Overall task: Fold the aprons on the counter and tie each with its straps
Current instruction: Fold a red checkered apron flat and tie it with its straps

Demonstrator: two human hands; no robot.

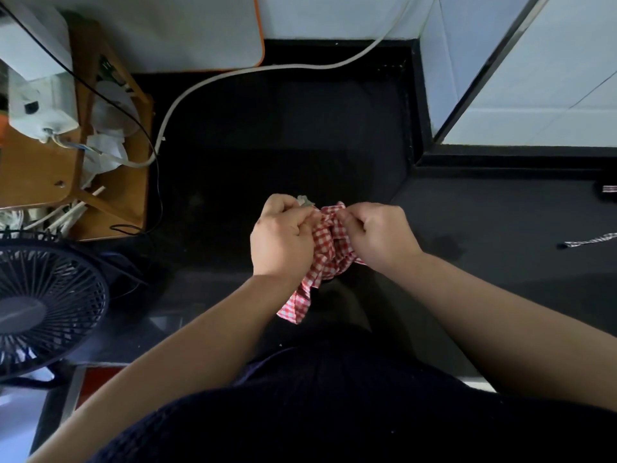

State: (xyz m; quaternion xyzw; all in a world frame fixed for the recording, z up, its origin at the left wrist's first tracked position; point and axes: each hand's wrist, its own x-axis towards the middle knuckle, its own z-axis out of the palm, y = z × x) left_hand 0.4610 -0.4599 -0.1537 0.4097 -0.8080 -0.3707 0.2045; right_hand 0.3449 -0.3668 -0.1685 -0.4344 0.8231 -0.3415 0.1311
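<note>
The red-checked apron [329,252] is bunched between both hands over the dark bench [267,145], its loose end trailing down toward the person. The left hand [283,235] and right hand [377,232] each pinch the cloth at its far end, equally near it, so a tightening pull would likely run sideways.

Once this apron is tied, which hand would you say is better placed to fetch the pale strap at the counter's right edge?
Right: the right hand lies nearer the pale patterned strap on the black counter; the left hand would cross the red-and-white checked apron both grip.
</note>
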